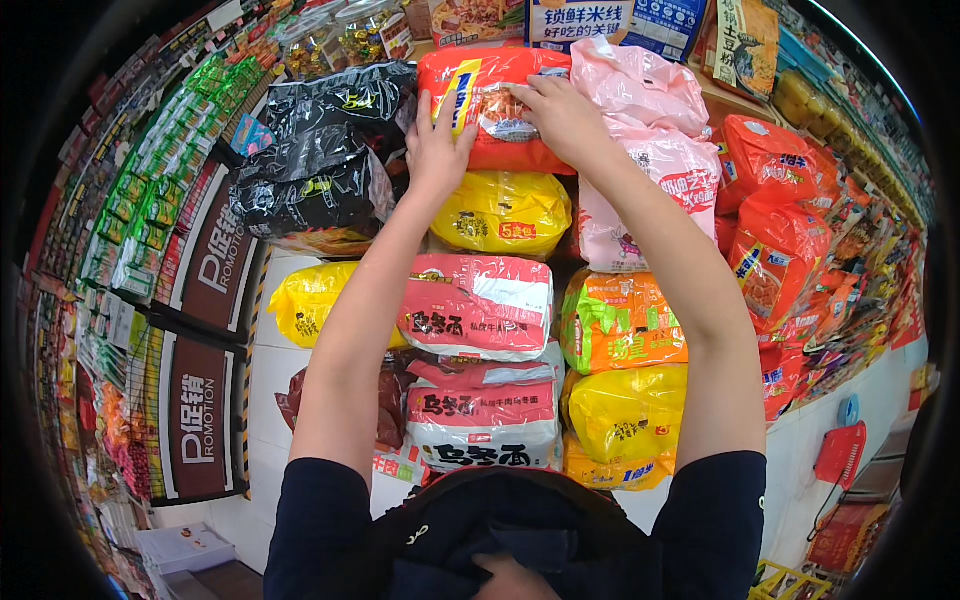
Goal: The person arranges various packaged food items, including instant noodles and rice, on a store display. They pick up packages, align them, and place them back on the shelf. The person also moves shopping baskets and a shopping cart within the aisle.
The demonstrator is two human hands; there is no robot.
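Note:
A red plastic multipack of instant noodles (506,154) stands in the middle of the back row. My left hand (441,150) holds its left side, fingers spread over the front. Across the upper right part of the same pack lies my right hand (564,120); together they hold the pack between them. Just below it is a yellow noodle multipack (504,214). Black multipacks (307,187) are stacked to the left, and pink bags (649,172) stand to the right. Nearer my body, pink-and-white udon packs (480,315) sit in the central column.
Orange-and-green packs (622,322) and yellow packs (630,416) lie beneath my right forearm. Red multipacks (780,255) pile up on the right. Jars (371,34) and boxes (577,26) line the back. Racks with brown promotion panels (196,420) flank the left; a red basket (840,455) rests on the floor.

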